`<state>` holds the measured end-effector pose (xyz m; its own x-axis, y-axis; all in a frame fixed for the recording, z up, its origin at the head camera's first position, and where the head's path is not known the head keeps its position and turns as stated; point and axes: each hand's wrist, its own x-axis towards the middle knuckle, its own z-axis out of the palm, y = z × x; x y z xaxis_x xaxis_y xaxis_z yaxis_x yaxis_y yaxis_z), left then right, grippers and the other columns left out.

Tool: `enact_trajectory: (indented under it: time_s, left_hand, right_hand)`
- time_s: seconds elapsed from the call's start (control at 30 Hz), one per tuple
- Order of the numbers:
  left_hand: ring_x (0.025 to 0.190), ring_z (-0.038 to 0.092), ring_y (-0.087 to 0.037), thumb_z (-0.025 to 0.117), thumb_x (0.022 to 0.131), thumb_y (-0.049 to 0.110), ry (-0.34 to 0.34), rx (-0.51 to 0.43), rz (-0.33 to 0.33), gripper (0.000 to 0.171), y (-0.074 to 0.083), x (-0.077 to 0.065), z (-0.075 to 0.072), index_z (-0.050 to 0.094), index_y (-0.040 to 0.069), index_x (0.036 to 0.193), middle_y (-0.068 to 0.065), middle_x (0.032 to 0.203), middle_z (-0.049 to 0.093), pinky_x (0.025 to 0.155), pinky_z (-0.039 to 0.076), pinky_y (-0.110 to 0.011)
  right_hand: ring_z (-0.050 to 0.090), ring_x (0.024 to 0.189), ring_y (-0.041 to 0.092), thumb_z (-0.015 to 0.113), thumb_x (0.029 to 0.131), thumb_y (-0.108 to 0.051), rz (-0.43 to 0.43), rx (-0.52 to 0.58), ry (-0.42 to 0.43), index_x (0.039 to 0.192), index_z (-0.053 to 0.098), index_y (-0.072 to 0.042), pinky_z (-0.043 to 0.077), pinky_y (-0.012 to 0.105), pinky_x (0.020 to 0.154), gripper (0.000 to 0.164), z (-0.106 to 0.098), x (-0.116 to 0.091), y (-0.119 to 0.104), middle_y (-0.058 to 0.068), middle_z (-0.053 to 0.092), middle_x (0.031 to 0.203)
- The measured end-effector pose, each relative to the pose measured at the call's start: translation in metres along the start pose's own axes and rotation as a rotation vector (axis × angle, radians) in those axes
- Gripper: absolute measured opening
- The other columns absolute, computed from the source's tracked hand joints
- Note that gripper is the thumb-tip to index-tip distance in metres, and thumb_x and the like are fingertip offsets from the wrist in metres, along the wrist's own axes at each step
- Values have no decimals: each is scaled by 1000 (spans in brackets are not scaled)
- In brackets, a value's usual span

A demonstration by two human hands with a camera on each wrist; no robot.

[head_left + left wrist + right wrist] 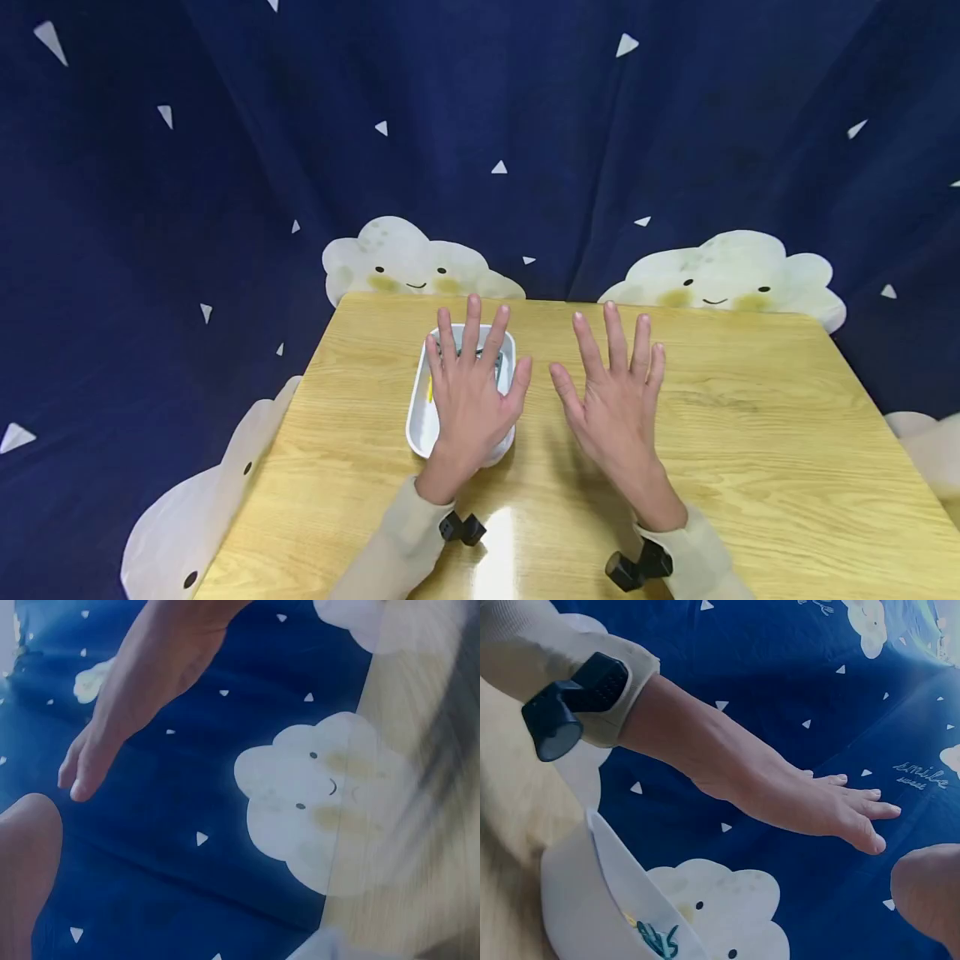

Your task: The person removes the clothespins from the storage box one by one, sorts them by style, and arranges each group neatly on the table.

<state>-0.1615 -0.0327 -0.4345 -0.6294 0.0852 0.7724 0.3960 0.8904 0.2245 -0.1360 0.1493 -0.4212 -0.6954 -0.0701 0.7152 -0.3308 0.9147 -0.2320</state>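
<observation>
Both hands are raised with fingers straight and spread, backs toward the head camera, holding nothing. My left hand (pixel 472 400) hovers over a white tray (pixel 414 417) and hides much of its inside. Between and beside the fingers show a yellow strip (pixel 431 389) and some dark green pieces (pixel 499 362) in the tray. To the right of the tray, my right hand (pixel 617 408) is held above bare wood. In the right wrist view, the tray's wall (pixel 577 892) rises at the lower left, with a tangle of dark green, stick-like pieces (pixel 658 939) inside.
The wooden table (pixel 750 433) reaches back to a dark blue curtain (pixel 555 108) printed with white triangles and smiling clouds. Small black devices (pixel 462 528) sit at both sleeve cuffs. Light glares off the table near its front.
</observation>
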Motion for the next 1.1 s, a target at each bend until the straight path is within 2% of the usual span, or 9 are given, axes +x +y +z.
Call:
enact_trajectory:
  time_s: [0.1, 0.2, 0.33, 0.5, 0.63, 0.73, 0.83, 0.97, 1.1]
  left_hand:
    - [162, -2, -36, 36, 105, 61, -67, -27, -15, 70, -9, 0, 0, 26, 31, 167, -3, 176, 11, 129, 0, -59]
    - [162, -4, -36, 32, 105, 65, -153, -59, -20, 72, -23, -7, 0, 20, 33, 168, -1, 177, 6, 129, 2, -60]
    - [162, -6, -32, 36, 102, 68, -275, -115, -37, 78, -48, -25, 3, 16, 34, 169, 1, 177, 1, 129, 6, -59]
    - [162, -5, -27, 47, 97, 70, -368, -172, -67, 91, -78, -53, 8, 12, 28, 170, -1, 177, 4, 130, 10, -58]
    - [162, -1, -29, 46, 95, 76, -433, -163, -15, 99, -93, -67, 11, 12, 21, 170, -4, 177, 6, 128, 16, -60]
    - [162, 0, -30, 45, 93, 80, -466, -141, 14, 106, -102, -69, 12, 9, 16, 170, -6, 177, 1, 128, 17, -59]
    - [162, -5, -28, 48, 90, 83, -508, -128, 21, 116, -112, -68, 11, 2, 11, 169, -8, 176, -8, 130, 14, -54]
    - [161, -14, -26, 56, 86, 83, -587, -146, 40, 129, -123, -66, 9, -7, 4, 166, -9, 174, -20, 132, 8, -48]
    - [161, -12, -29, 57, 82, 86, -633, -130, 75, 136, -127, -64, 6, -8, 0, 164, -17, 174, -15, 132, 8, -45]
  right_hand:
    - [-3, 161, 36, 32, 107, -63, 16, 3, -69, 165, 31, -30, 8, 73, 121, 67, 4, -2, -1, 3, 10, 176]
    - [-4, 161, 38, 31, 107, -64, 19, 2, -148, 164, 34, -28, 9, 73, 121, 68, 9, -4, -3, 6, 12, 176]
    - [-3, 161, 40, 38, 106, -61, 9, -5, -244, 165, 32, -28, 11, 71, 122, 68, 19, -10, -6, 7, 12, 175]
    - [4, 160, 41, 52, 104, -54, -13, 12, -336, 165, 32, -25, 13, 68, 124, 70, 37, -20, -11, 11, 15, 174]
    - [7, 160, 41, 53, 104, -52, -33, 50, -408, 163, 34, -19, 14, 65, 125, 70, 57, -26, -19, 17, 21, 171]
    - [12, 158, 41, 55, 104, -50, -78, 69, -459, 161, 36, -14, 18, 63, 125, 71, 74, -22, -27, 20, 25, 168]
    - [20, 156, 42, 60, 102, -47, -130, 90, -524, 160, 36, -8, 22, 59, 126, 74, 93, -14, -34, 23, 31, 165]
    - [37, 145, 39, 67, 100, -41, -147, 142, -630, 158, 39, -2, 33, 51, 122, 76, 118, -3, -40, 23, 46, 154]
    - [54, 126, 35, 70, 97, -38, -133, 155, -673, 151, 46, 4, 47, 46, 111, 73, 141, 5, -44, 22, 58, 137]
